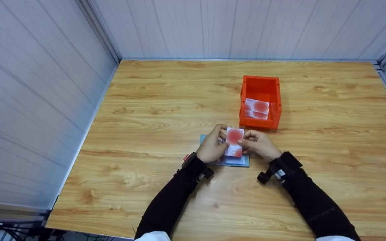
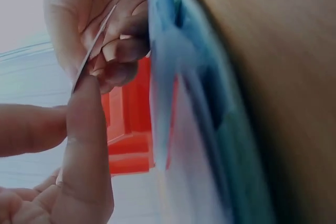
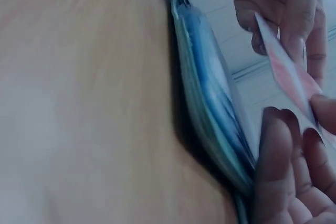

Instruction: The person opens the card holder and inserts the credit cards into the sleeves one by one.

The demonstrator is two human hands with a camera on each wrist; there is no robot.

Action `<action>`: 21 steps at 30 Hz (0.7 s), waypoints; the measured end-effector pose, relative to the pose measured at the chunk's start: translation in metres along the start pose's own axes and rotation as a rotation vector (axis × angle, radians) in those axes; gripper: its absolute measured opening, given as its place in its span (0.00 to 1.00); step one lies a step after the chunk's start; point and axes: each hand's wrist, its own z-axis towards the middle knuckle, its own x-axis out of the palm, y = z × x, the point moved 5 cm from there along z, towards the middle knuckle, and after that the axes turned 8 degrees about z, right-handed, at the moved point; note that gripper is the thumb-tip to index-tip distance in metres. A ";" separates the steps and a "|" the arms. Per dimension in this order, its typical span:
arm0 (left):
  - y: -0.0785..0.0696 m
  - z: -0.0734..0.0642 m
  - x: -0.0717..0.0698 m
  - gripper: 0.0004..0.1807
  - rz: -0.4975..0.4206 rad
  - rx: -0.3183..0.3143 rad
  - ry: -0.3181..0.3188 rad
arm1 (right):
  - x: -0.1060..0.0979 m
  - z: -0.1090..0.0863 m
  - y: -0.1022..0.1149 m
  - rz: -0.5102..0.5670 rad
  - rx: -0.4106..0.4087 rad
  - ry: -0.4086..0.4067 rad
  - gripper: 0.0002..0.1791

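Between both hands is a white card with red circles (image 1: 234, 137), held upright over a teal booklet-like holder with clear sleeves (image 1: 248, 161). My left hand (image 1: 212, 146) grips its left side, thumb on the front face. My right hand (image 1: 260, 144) pinches the right edge between thumb and fingers. In the left wrist view the card (image 2: 95, 40) appears nearly edge-on. The right wrist view shows its pink face (image 3: 286, 74) slanting between the hands. The holder (image 3: 197, 98) lies on the table below, partly hidden by the hands.
Just beyond the right hand stands a red open bin (image 1: 260, 124) with similar red-and-white cards (image 1: 257, 107) inside. The wooden table (image 1: 166, 107) is bounded by a pale left wall (image 1: 45, 83) and a back wall (image 1: 233, 30).
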 end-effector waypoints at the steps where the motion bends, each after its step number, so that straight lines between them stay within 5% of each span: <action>1: -0.001 -0.001 -0.003 0.28 0.010 0.014 -0.010 | -0.001 0.000 0.002 -0.021 -0.001 0.009 0.03; 4: 0.000 -0.004 -0.012 0.29 0.035 0.048 -0.048 | -0.004 -0.003 0.011 -0.146 -0.034 0.012 0.08; 14: 0.014 -0.014 -0.033 0.32 0.083 0.021 -0.044 | 0.009 -0.023 0.035 -0.925 -0.276 0.016 0.18; 21: 0.019 -0.015 -0.037 0.31 0.100 -0.017 0.017 | 0.021 -0.030 0.029 -1.231 -0.242 0.086 0.37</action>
